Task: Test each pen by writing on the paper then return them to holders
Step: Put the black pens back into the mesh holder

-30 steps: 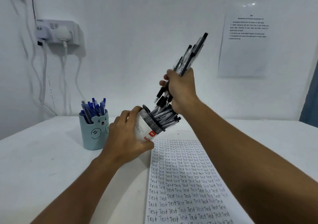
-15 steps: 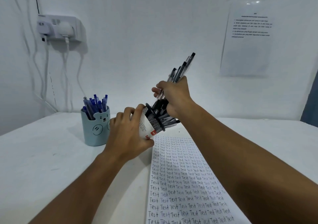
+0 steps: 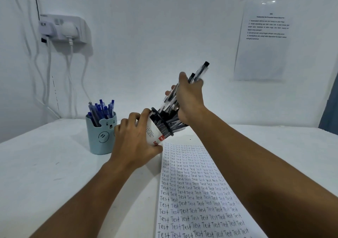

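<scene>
Head view. White wall [image 3: 155,36] behind; white table [image 3: 45,173] below.

Wall fittings: power socket block [image 3: 64,28] with white cables hanging, high and well to the left of the hands; printed notice sheet [image 3: 263,40], high and to the right of them.

Left hand [image 3: 135,142]: fingers and thumb curled round the black mesh holder [image 3: 161,126], which carries a white label with red print. Holder is tilted, mouth facing up and to the right, toward the other hand; whether its base touches the table cannot be told.

Right hand [image 3: 190,98]: just above and to the right of the holder's mouth, fingers closed round a bundle of black pens [image 3: 198,73]. Upper ends of the bundle project past the knuckles, slanting up and right; lower ends reach into the holder's mouth. More black pens lie in the holder, below the gripped bundle. Bundle is motion-blurred; the count cannot be told.

Paper [image 3: 197,192]: flat on the table, below the right hand and beside the left, running toward the viewer under the right forearm; covered in rows of the handwritten word "Test".

Bear-face cup [image 3: 101,137]: pale blue, upright on the table, near the left hand on its outer side, apart from it. Holds blue pens [image 3: 101,109], standing upright.
</scene>
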